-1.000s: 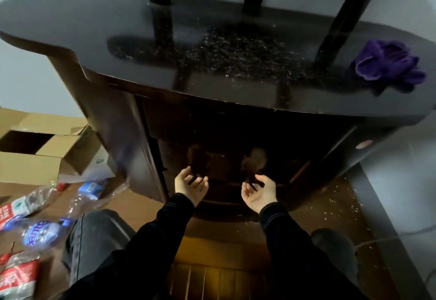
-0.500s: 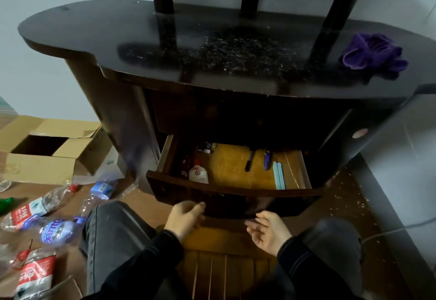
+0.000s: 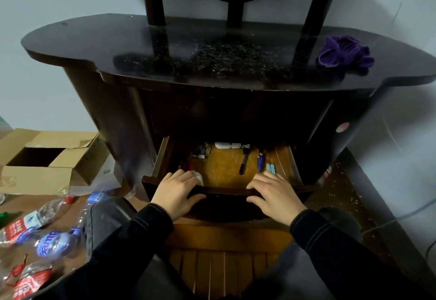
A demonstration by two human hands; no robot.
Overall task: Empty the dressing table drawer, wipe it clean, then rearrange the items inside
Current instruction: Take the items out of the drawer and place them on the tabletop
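Note:
The dark wooden dressing table [image 3: 70,47] has its drawer [image 3: 226,191] pulled out, showing an orange-brown bottom. Inside lie a black pen [image 3: 244,161], a blue pen [image 3: 260,161], two pale blue sticks [image 3: 270,167], a white tube [image 3: 227,145] at the back, and small clutter [image 3: 200,151] at the back left. My left hand [image 3: 175,191] and my right hand [image 3: 273,194] both grip the drawer's front edge, fingers curled over it. A white item [image 3: 199,178] is partly hidden by my left hand. A purple cloth [image 3: 344,52] lies on the tabletop, right.
An open cardboard box [image 3: 47,158] sits on the floor at left, with several crushed plastic bottles [image 3: 35,231] in front of it. A slatted wooden stool [image 3: 224,264] is under me. White specks litter the floor [image 3: 342,181] at right, near a cable [image 3: 401,217].
The drawer went from closed to pulled out. My hands moved from open in front of it onto its front edge, gripping it. The view has pulled back and tilted.

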